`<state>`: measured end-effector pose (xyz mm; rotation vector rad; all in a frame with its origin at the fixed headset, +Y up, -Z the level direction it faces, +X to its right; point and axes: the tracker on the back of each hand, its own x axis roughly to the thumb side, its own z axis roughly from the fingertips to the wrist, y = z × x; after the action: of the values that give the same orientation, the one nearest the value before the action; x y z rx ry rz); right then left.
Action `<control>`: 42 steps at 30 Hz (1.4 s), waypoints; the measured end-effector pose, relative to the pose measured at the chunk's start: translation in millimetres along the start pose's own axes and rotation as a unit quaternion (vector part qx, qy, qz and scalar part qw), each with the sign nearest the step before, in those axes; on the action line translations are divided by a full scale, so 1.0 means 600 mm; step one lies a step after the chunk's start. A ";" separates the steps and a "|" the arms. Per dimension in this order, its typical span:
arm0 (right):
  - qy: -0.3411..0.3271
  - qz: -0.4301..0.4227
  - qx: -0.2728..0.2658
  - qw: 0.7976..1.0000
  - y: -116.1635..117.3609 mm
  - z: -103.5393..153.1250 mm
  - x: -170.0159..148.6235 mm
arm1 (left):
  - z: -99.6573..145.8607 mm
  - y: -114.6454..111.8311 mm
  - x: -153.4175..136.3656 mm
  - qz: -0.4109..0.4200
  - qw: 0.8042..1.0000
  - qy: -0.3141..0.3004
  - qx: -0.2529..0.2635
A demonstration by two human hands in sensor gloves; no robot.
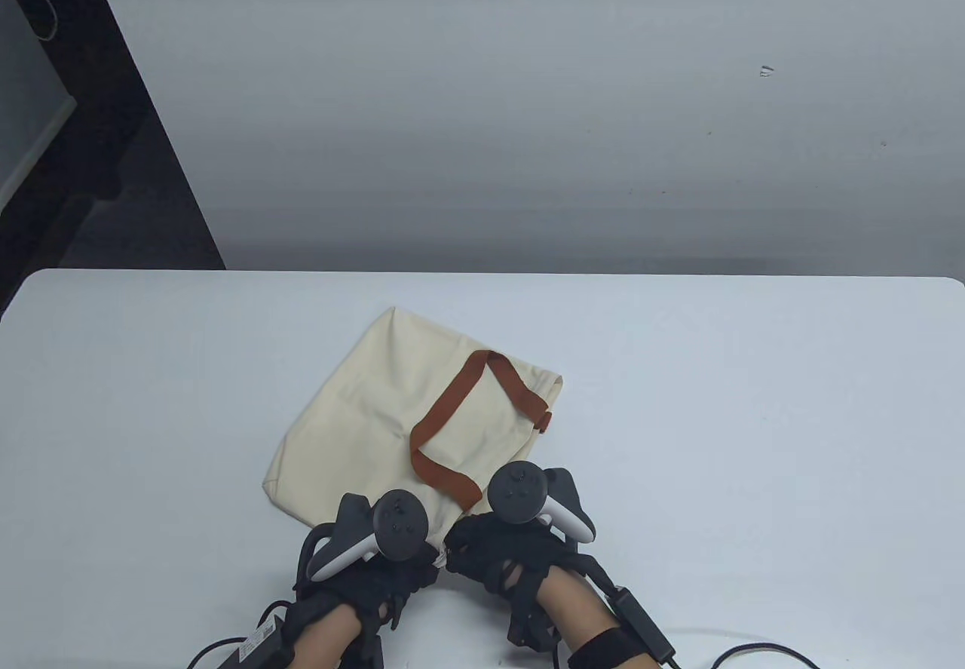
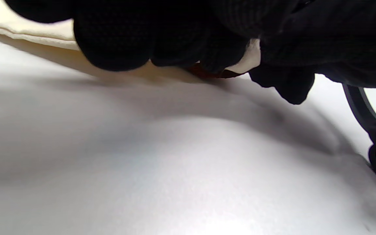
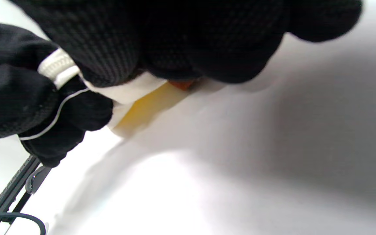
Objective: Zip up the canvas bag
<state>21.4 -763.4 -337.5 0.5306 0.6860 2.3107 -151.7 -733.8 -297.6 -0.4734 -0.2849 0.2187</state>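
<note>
A cream canvas bag (image 1: 377, 405) with brown handles (image 1: 445, 416) lies flat on the white table (image 1: 754, 435), its mouth edge towards me. Both gloved hands meet at the bag's near corner. My left hand (image 1: 411, 560) pinches the white zipper tape end (image 3: 57, 68), which also shows between the hands in the table view (image 1: 441, 554). My right hand (image 1: 482, 548) grips the bag's edge (image 3: 132, 91) right beside it. In the left wrist view cream fabric (image 2: 250, 57) shows between the two gloves. The zipper slider is hidden under the fingers.
Black cables (image 1: 754, 652) trail from my right wrist along the table's front edge, and a cable loop (image 2: 375, 130) shows in the left wrist view. A grey wall stands behind the table. A dark gap runs along the left.
</note>
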 end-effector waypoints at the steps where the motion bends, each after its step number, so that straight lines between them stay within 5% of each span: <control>1: -0.003 0.000 -0.004 1.000 -0.001 0.001 0.001 | 0.001 0.000 0.001 -0.001 1.000 0.000 0.002; 6: -0.030 0.024 -0.054 0.998 -0.008 0.014 0.019 | 0.007 0.008 0.000 0.013 1.000 -0.002 0.009; 10: -0.047 0.134 -0.115 0.983 -0.018 0.038 0.062 | 0.015 0.020 -0.002 0.046 0.998 -0.015 0.027; 21: -0.028 0.192 -0.136 0.971 -0.021 0.042 0.076 | 0.020 0.025 -0.004 0.045 0.998 -0.029 0.019; 34: 0.094 0.141 -0.180 0.969 -0.081 0.041 -0.013 | 0.017 0.024 -0.028 0.046 0.999 -0.005 -0.019; 42: 0.177 0.089 -0.216 0.956 -0.122 0.067 -0.077 | 0.020 0.038 -0.062 0.034 0.997 0.060 0.031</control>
<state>110.0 -734.9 -358.3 -0.0289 0.2756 2.6527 -193.7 -719.3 -306.4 -0.4341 -0.1437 0.2634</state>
